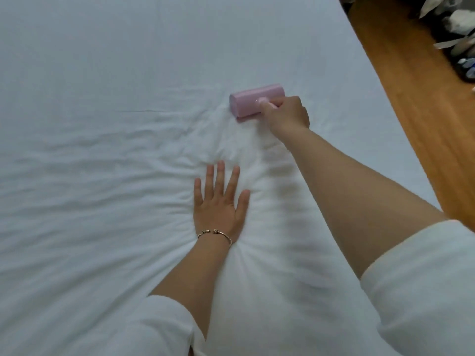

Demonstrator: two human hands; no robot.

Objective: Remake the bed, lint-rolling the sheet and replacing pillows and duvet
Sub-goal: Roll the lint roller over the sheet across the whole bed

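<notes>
Two bare forearms stretched over the white sheet [102,86], left hand [218,201] flat, fingers straight and spread, right hand [288,111] curled round the handle of the pink lint roller [254,100] on the sheet ahead.

**Hidden and Cut-Off Areas**

The handle of the pink lint roller [253,101] is almost wholly covered by the right hand [286,113], and its underside is not visible. The white sheet [102,73] runs beyond the top, left and bottom edges. Clutter [456,37] on the wooden floor [411,86] is cropped and too blurred to identify.
</notes>
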